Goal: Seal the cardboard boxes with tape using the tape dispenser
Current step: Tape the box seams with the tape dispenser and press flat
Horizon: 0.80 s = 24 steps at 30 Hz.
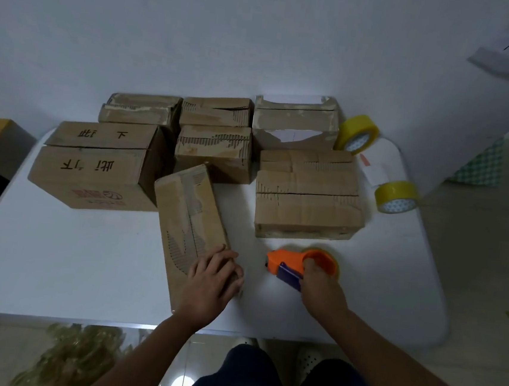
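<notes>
Hands work at the near edge of a white table (53, 266), seen from above. Our left hand (212, 277) rests on the near end of a long narrow cardboard box (191, 227), fingers spread and lightly curled over its right edge, pressing it down. This box lies with its long axis running away from us, tilted a little to the left, its far end close to the other boxes. Our right hand (320, 288) grips the orange tape dispenser (300, 264), fingers curled into its round holder; the dispenser sits on the table just right of the narrow box, apart from it, its nose pointing left toward that box. We judge the coming move to be lifting the dispenser across to the box's top seam, which runs along the long axis; the right hand is the nearer one for that. Six more boxes (306, 194) crowd the far side of the table, their flaps worn. Two yellow tape rolls (358, 134) stand near the far right corner. We see no fresh tape on the narrow box yet.
</notes>
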Each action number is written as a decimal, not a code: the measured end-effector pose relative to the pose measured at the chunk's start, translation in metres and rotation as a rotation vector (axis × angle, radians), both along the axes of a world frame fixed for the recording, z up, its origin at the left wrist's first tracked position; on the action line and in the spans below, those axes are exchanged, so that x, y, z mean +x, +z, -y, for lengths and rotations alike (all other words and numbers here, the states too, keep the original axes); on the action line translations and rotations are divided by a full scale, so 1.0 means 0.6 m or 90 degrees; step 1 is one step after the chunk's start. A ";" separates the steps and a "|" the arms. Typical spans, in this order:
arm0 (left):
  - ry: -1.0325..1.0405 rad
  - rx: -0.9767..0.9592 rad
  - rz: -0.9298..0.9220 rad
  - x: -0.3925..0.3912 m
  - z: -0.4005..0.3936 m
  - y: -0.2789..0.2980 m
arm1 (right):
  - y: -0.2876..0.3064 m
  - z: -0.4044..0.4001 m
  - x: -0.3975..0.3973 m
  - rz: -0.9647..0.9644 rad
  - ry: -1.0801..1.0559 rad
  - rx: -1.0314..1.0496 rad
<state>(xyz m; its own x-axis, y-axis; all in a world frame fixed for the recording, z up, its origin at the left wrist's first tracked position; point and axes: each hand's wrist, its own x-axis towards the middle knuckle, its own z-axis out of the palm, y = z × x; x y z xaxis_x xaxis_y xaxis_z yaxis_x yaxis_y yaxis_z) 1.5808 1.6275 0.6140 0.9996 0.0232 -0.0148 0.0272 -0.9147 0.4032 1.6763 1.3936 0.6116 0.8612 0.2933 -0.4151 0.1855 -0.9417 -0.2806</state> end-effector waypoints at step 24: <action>-0.017 -0.152 0.001 -0.010 -0.040 0.028 | 0.048 -0.092 -0.037 -0.426 -0.315 0.529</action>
